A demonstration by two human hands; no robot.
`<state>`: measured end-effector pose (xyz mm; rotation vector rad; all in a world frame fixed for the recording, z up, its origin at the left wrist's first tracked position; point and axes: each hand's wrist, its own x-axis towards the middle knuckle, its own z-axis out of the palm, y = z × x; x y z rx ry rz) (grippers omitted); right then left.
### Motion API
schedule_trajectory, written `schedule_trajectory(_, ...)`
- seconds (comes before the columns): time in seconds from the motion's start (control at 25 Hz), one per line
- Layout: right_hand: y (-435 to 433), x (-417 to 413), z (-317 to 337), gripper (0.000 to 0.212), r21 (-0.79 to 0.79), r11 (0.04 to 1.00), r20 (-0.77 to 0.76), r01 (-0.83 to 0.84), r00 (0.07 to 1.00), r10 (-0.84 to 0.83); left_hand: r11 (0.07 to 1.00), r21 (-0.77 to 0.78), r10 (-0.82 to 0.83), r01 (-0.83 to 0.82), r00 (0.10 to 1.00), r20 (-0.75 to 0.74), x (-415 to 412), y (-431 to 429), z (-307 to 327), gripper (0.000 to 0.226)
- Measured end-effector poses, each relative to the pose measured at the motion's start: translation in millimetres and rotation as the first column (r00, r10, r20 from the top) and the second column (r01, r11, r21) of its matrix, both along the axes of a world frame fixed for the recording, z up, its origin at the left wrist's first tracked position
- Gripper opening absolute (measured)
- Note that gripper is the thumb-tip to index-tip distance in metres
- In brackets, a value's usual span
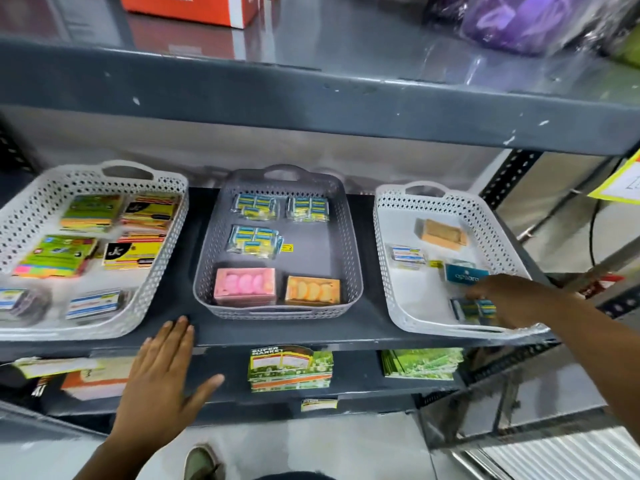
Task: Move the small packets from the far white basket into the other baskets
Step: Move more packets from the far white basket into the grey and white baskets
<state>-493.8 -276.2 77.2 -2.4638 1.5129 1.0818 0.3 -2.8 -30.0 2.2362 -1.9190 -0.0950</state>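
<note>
Three baskets stand on the dark shelf: a white basket at the left, a grey basket in the middle, a white basket at the right. The right one holds a small blue-yellow packet bundle, a second bundle, a blue box and a tan box. My right hand reaches into this basket, fingers bent over the second bundle; its grip is hidden. Three similar bundles lie in the grey basket. My left hand rests flat on the shelf's front edge, fingers spread, holding nothing.
The grey basket also holds a pink box and an orange box. The left basket carries sticky-note pads and small boxes. An upper shelf overhangs the baskets. A lower shelf holds green packs. My shoe shows on the floor.
</note>
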Motion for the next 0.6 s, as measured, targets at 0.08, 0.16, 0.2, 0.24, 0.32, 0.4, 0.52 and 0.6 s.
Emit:
schedule_trajectory(0.08, 2.7, 5.8, 16.2, 0.056, -0.023, 1.000, 0.061, -0.002, 0.998, 0.004, 1.000, -0.003, -0.005, 0.005, 1.000, -0.017, -0.8, 0.8, 1.5, 0.096)
schedule_trajectory(0.16, 1.2, 25.1, 41.5, 0.034, -0.086, 0.996, 0.334, 0.036, 0.942, -0.005, 1.000, -0.013, -0.005, 0.005, 1.000, -0.023, -1.5, 1.3, 2.8, 0.095)
schedule_trajectory(0.2, -3.1, 41.2, 51.5, 0.027, -0.149, 0.989, 0.470, 0.011, 0.881, 0.061, 1.000, -0.019, -0.005, 0.005, 1.000, -0.024, -1.9, 1.4, 3.8, 0.094)
schedule_trajectory(0.24, -7.5, 62.9, 59.9, 0.029, -0.216, 0.976, 0.562, -0.016, 0.816, 0.138, 1.000, -0.023, -0.008, 0.007, 1.000, -0.023, -3.3, 1.1, 5.7, 0.093)
schedule_trajectory(0.32, -14.4, 122.0, 70.9, 0.045, -0.271, 0.962, 0.643, -0.017, 0.741, 0.195, 1.000, -0.026, 0.000, -0.001, 1.000, -0.023, -5.6, 0.1, 11.0, 0.092)
schedule_trajectory(0.4, -22.3, 181.8, 70.0, 0.058, -0.277, 0.961, 0.668, -0.005, 0.718, 0.197, 1.000, -0.007, 0.024, -0.024, 0.999, -0.025, -6.7, -1.1, 15.9, 0.093)
schedule_trajectory(0.52, -32.3, 246.3, 53.3, 0.068, -0.245, 0.967, 0.574, -0.063, 0.795, 0.197, 0.998, 0.025, 0.052, -0.052, 0.998, -0.019, -7.9, -4.7, 23.5, 0.098)
schedule_trajectory(0.6, -36.9, 270.3, 37.8, 0.069, -0.202, 0.975, 0.483, -0.089, 0.858, 0.178, 0.996, 0.052, 0.072, -0.072, 0.997, -0.005, -9.1, -9.5, 28.1, 0.092)
